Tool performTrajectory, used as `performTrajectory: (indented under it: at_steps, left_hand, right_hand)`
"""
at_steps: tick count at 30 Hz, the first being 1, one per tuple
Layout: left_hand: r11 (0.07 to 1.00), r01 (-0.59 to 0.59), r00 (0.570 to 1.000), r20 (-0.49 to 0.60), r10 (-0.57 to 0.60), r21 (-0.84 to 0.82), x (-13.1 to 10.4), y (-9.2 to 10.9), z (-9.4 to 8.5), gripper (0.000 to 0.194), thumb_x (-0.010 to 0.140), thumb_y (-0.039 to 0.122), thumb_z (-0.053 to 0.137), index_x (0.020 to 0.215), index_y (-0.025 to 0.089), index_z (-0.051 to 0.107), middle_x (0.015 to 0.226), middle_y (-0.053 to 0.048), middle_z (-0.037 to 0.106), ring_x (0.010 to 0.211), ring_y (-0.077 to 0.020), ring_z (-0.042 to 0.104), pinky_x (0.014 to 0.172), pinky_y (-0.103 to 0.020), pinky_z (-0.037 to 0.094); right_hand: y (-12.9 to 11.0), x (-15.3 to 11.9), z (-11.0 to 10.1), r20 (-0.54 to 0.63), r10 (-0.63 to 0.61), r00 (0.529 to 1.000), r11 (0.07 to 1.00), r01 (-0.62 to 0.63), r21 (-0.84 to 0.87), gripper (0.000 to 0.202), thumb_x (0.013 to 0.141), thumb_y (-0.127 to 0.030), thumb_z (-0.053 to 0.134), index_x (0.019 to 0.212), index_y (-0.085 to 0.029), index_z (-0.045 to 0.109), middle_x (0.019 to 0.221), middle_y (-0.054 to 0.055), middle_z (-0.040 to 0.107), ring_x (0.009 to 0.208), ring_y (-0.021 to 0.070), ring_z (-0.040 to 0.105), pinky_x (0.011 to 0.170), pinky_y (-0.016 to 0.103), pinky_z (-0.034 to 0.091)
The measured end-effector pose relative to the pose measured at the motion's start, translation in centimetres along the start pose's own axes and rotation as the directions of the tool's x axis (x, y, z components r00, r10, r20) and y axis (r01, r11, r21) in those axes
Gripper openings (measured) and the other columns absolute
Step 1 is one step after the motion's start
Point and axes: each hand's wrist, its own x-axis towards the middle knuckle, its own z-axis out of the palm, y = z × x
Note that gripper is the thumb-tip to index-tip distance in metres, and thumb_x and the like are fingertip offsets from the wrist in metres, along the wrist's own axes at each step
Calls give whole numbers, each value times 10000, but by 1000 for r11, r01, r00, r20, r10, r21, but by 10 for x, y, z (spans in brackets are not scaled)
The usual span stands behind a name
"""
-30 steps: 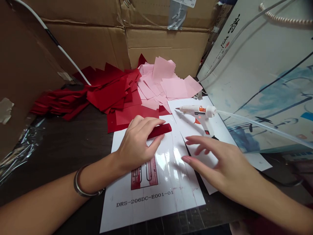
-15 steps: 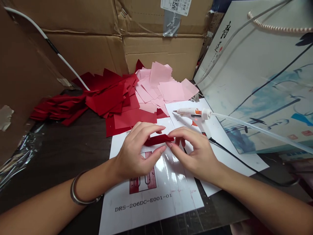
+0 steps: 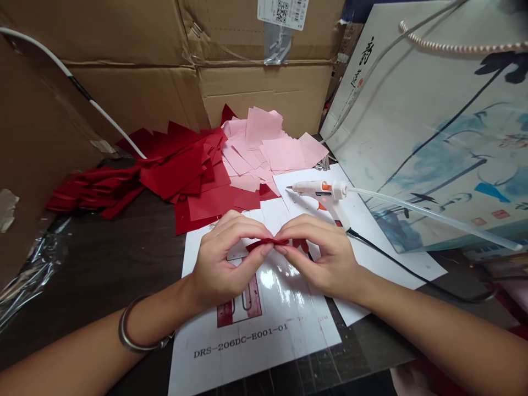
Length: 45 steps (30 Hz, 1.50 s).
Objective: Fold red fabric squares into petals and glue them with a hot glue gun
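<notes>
A narrow strip of folded red fabric (image 3: 268, 241) is pinched between both hands above a printed white sheet (image 3: 297, 330). My left hand (image 3: 226, 261) grips it with thumb and fingertips. My right hand (image 3: 319, 253) pinches its right part, the fingertips of the two hands nearly touching. Part of the fabric is hidden by the fingers. Just beyond my right hand, a white glue gun (image 3: 322, 190) lies on another white sheet (image 3: 388, 269), its nozzle pointing left.
Behind the hands lie piles of red pieces (image 3: 177, 165) and pink pieces (image 3: 264, 146). Cardboard (image 3: 264, 93) stands at the back, a painted white bag (image 3: 412, 137) at the right. A black cable (image 3: 391, 264) runs rightward from the glue gun.
My left fingers have closed onto the red fabric, and the fingertips of both hands have come together. The view has shifted slightly.
</notes>
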Motion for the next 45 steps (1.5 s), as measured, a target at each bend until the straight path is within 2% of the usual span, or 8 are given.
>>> performTrajectory:
  at_steps: [5, 10, 13, 17, 21, 31, 39, 45]
  left_hand:
    - [963, 216, 973, -51, -227, -162, -7, 7, 6, 138, 802, 62, 661, 849, 192, 662, 802, -28, 677, 775, -169, 620, 728, -328, 494]
    - [848, 441, 879, -52, -475, -294, -7, 18, 11, 98, 830, 100, 655, 792, 191, 648, 783, 0, 647, 757, -131, 612, 699, -260, 497]
    - [806, 504, 835, -64, -547, -312, -7, 22, 13, 103, 825, 109, 668, 769, 189, 633, 769, 14, 630, 747, -110, 599, 692, -224, 490]
    - [819, 506, 847, -24, -531, -271, -9, 23, 12, 47, 862, 159, 637, 844, 200, 623, 805, 19, 623, 758, -106, 585, 695, -222, 479]
    - [864, 459, 885, 22, -465, -208, -11, 24, 10, 98, 911, 162, 556, 838, 207, 604, 756, 33, 598, 695, -93, 542, 650, -219, 441]
    - [840, 514, 857, 78, -509, -173, -11, 20, 9, 125, 907, 192, 552, 786, 192, 587, 688, 33, 567, 632, -99, 519, 600, -226, 424]
    - [813, 555, 827, 12, -562, -178, -8, 19, 9, 197, 904, 239, 556, 718, 191, 600, 649, 15, 570, 613, -120, 507, 584, -235, 422]
    - [837, 520, 845, -42, -533, -168, -7, 18, 10, 174, 909, 244, 551, 759, 200, 627, 712, 3, 602, 670, -137, 534, 634, -254, 438]
  right_hand:
    - [-2, -1, 2, 10, 199, 980, 971, -198, 130, 46, 847, -131, 638, 867, -144, 678, 788, 42, 669, 681, 120, 588, 549, 261, 453]
    - [-5, -1, 2, 73, 444, 893, 864, -448, 228, 74, 856, -235, 648, 826, -168, 662, 778, 36, 659, 719, 149, 601, 572, 281, 444]
    - [-5, -1, 2, 74, 520, 851, 800, -515, 309, 109, 836, -287, 684, 835, -178, 676, 785, 40, 673, 721, 162, 611, 596, 300, 456]
    - [-7, 0, 0, 107, 525, 845, 778, -527, 343, 126, 834, -299, 688, 812, -175, 680, 767, 40, 669, 699, 158, 598, 618, 314, 449]
    - [-7, 0, -2, 195, 564, 802, 722, -594, 354, 150, 827, -310, 696, 788, -170, 660, 714, 19, 622, 639, 129, 530, 581, 292, 402]
    - [-5, -1, -3, 308, 582, 753, 622, -655, 428, 192, 857, -331, 668, 767, -183, 583, 582, -61, 461, 508, 77, 359, 481, 248, 271]
    - [-6, -5, -2, 341, 623, 704, 617, -710, 339, 234, 853, -405, 655, 791, -188, 591, 613, -46, 471, 514, 85, 346, 485, 250, 266]
    - [-5, -4, -3, 333, 646, 687, 619, -726, 299, 237, 833, -408, 674, 805, -175, 641, 672, -13, 528, 547, 93, 380, 487, 250, 274]
